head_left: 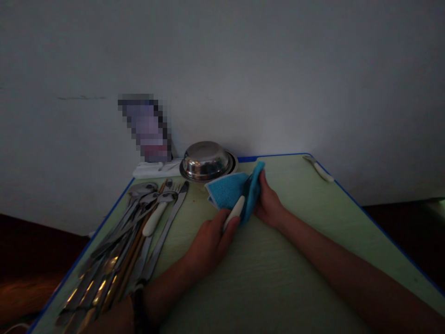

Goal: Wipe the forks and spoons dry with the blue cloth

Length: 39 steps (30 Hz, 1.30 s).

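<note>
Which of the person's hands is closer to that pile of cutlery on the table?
Left. The left hand lies just right of the pile of cutlery, gripping a white handle. The right hand is farther right, beyond the blue cloth it holds.

Cutlery pile [132, 241] left on the table [295, 278], bowl [205, 161] behind the cloth [227, 189] (mid-table), lone utensil [318, 168] far right.

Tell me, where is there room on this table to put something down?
Bare table lies between the left forearm and right forearm, and beyond the right forearm up to the white-handled tool at the far corner. The left side is crowded with cutlery; the back holds the bowl and blue cloth.
</note>
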Each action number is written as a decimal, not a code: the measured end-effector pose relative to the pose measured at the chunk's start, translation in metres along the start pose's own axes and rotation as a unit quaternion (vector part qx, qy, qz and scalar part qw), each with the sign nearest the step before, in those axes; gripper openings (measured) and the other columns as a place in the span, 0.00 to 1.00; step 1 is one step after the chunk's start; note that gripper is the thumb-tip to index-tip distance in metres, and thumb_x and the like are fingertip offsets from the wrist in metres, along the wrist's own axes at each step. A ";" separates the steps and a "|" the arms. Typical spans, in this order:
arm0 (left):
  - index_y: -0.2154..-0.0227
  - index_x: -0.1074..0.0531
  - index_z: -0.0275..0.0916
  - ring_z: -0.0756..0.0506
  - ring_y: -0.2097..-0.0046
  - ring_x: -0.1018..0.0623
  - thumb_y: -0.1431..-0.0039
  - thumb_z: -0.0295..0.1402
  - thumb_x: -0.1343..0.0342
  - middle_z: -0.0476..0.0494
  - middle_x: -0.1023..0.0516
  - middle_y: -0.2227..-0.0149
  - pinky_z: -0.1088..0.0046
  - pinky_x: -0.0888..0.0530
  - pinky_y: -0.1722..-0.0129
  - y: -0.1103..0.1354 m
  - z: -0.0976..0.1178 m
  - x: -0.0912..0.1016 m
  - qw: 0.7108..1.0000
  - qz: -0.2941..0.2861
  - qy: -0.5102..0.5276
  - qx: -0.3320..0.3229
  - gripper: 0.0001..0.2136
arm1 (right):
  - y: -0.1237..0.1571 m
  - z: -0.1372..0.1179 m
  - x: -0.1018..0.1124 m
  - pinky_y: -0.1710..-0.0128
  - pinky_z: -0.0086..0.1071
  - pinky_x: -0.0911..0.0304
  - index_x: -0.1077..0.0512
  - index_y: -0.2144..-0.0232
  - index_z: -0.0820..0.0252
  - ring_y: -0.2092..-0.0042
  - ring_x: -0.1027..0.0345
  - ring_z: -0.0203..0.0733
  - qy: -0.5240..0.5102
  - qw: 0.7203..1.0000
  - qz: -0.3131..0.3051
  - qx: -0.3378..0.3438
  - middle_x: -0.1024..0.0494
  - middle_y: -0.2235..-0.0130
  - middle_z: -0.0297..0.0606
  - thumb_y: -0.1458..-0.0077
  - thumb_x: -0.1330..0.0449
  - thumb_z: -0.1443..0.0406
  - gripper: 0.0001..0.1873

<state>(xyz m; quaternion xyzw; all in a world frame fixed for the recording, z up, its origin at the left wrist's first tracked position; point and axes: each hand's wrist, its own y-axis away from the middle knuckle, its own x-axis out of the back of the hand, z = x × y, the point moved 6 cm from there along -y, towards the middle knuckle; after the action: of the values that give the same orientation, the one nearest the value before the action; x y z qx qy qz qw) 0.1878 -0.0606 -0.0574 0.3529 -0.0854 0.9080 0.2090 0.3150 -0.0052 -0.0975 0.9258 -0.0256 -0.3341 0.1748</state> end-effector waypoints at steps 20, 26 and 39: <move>0.75 0.37 0.38 0.52 0.79 0.34 0.40 0.42 0.58 0.55 0.37 0.81 0.76 0.41 0.79 -0.002 -0.002 0.003 1.000 0.017 0.020 -0.002 0.14 | 0.006 -0.003 -0.010 0.62 0.33 0.35 0.27 0.75 0.59 0.67 0.29 0.38 0.057 0.994 -0.080 0.045 0.21 0.72 0.33 0.61 0.34 0.61 0.10; 0.78 0.40 0.38 0.52 0.78 0.35 0.40 0.42 0.58 0.54 0.39 0.81 0.77 0.42 0.79 -0.001 -0.001 0.003 0.999 0.016 0.013 -0.026 0.15 | 0.006 -0.003 -0.010 0.61 0.32 0.36 0.28 0.75 0.58 0.66 0.29 0.37 0.040 0.995 -0.065 0.064 0.22 0.73 0.31 0.60 0.35 0.59 0.10; 0.79 0.40 0.38 0.53 0.80 0.37 0.38 0.37 0.61 0.54 0.39 0.82 0.78 0.41 0.79 0.005 0.003 0.003 0.996 -0.010 0.068 -0.057 0.15 | 0.002 -0.002 -0.009 0.61 0.33 0.34 0.28 0.75 0.59 0.65 0.29 0.38 0.017 0.996 -0.085 0.012 0.23 0.75 0.32 0.58 0.36 0.57 0.12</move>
<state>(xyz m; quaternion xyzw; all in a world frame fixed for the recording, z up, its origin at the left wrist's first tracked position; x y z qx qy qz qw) 0.1853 -0.0648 -0.0532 0.2789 -0.1188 0.9215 0.2428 0.3099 -0.0054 -0.0898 0.9322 0.0522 -0.3317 0.1352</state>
